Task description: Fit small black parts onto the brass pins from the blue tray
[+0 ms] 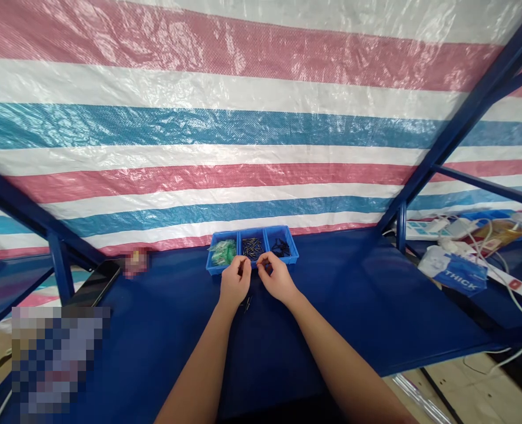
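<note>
A blue three-compartment tray (pixel 251 234) stands near the back of the blue table (pixel 353 306). Its left bin holds green pieces (pixel 223 251), the middle bin dark screws (pixel 253 247), the right bin black parts (pixel 281 247). My left hand (pixel 234 282) and my right hand (pixel 276 277) sit close together just in front of the tray, fingers curled in pinches around something too small to make out. A couple of small dark screws (pixel 247 303) lie on the table under my left wrist.
A black phone (pixel 95 282) lies at the left by a blue frame post (pixel 60 265). The striped tarp (pixel 243 118) closes the back. On the right neighbouring table are a white "THICK" bag (pixel 453 271), cables and a power strip (pixel 504 280).
</note>
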Demonstrator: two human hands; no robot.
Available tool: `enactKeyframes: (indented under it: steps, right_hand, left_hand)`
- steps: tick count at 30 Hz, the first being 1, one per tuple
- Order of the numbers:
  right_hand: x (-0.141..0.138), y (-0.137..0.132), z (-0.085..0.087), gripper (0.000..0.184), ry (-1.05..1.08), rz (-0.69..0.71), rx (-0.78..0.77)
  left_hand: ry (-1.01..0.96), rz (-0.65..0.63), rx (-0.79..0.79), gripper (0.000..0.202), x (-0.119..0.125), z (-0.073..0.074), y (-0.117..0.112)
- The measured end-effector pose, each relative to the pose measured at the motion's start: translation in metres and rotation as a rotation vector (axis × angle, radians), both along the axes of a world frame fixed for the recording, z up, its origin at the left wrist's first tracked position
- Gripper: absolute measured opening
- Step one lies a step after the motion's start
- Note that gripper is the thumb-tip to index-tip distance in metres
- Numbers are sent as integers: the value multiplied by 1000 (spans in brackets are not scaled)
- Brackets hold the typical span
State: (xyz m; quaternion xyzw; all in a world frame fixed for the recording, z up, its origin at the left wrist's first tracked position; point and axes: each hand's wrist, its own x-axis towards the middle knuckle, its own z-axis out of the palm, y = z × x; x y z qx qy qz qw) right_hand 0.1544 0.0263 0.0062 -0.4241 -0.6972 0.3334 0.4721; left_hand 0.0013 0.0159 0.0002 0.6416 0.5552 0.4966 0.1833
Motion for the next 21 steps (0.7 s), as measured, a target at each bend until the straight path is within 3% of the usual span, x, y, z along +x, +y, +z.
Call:
enactKeyframes:
  steps: [4, 12, 21]
  right_hand:
    - [-2, 1, 0, 14, 115, -40, -24]
    - [-7, 1, -5, 17, 178, -61, -32]
    - [-8, 0, -3, 19, 103, -88, 7]
  left_hand:
    - [-22, -72, -17, 25, 3, -1, -1]
    - [-5, -66, -30, 25, 5, 2, -2]
    - [52, -22, -43, 33, 7, 1, -1]
